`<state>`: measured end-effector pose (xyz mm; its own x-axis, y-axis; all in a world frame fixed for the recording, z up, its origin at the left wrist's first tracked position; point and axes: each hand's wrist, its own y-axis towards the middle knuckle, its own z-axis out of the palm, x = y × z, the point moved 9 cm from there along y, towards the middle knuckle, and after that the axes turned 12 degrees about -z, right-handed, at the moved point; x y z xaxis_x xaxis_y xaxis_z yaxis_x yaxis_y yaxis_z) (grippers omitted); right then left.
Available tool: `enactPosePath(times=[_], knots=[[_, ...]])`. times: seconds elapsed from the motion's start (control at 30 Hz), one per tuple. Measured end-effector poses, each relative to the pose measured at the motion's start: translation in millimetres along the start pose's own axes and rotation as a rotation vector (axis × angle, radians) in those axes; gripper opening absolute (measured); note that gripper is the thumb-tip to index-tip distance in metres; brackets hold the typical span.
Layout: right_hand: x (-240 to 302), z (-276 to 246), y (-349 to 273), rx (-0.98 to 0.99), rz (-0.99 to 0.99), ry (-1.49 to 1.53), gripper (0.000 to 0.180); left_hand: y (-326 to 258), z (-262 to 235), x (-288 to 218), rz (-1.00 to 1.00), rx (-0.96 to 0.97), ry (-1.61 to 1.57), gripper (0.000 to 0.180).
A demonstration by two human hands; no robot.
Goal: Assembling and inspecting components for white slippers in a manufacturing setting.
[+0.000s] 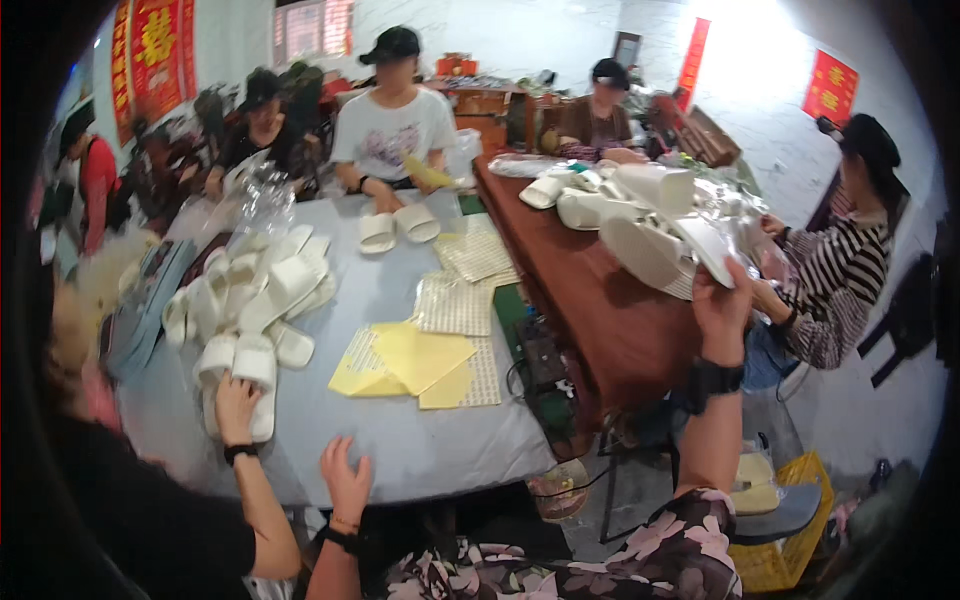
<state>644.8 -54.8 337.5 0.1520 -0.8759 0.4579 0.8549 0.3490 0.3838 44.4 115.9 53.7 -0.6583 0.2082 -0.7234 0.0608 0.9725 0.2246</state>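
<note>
Red banners (155, 50) with gold characters hang on the far left wall. A narrow red strip (692, 55) and a square red sign (830, 85) hang on the right wall. Yellow sheets (405, 360) and pale patterned label sheets (455, 300) lie on the grey surface (420, 450). Clear bags (262, 195) stand at far left.

Bright overall, with daylight pouring in from the upper right and bleaching the pale floor (760, 60) to a blown-out glare. Washed highlights on the white slippers (640, 215) piled on the brown table (590, 300). Softer, even light across the grey tabletop (400, 440), only faint shadows there. Strong fisheye bending toward the rim, with black vignette filling all four corners. Slight softness and motion blur throughout, worst at the left edge. Darker, murkier beneath the tables.
</note>
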Motion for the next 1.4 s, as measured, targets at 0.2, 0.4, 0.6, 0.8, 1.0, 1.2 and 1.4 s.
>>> enactPosePath(times=[0.2, 0.4, 0.6, 0.8, 1.0, 1.2, 1.4], knots=[[-13.8, 101.2, -127.9, 0.433, 0.313, 0.314, 0.027, -6.6, -1.0, -29.3, -0.160, 0.261, -0.287, 0.051], [-90.9, 69.8, -244.6, 0.382, 0.323, -0.222, 0.046, -22.8, -0.8, -59.2, -0.271, 0.724, -1.083, 0.066], [-225.3, 49.6, -388.2, 0.540, 0.978, -0.254, 0.054, -21.3, -0.7, -46.5, -0.400, 0.730, -1.524, 0.056], [-269.4, 27.8, -452.7, 0.887, 1.187, -0.437, 0.038, -24.2, -13.7, 6.1, -0.699, 0.345, -1.436, 0.045], [-300.1, 11.6, -405.4, 1.068, 0.641, -0.946, 0.046, -26.5, -33.6, 45.3, -0.721, 0.223, -1.315, 0.044], [-294.3, 29.3, -401.9, 1.386, 0.079, -1.336, 0.066, -36.6, -28.3, 67.6, -0.707, 0.343, -1.055, 0.038], [-307.2, 13.1, -400.6, 1.152, 0.441, -1.216, 0.051, -38.4, -32.8, 58.6, -0.692, 0.296, -1.044, 0.039]])
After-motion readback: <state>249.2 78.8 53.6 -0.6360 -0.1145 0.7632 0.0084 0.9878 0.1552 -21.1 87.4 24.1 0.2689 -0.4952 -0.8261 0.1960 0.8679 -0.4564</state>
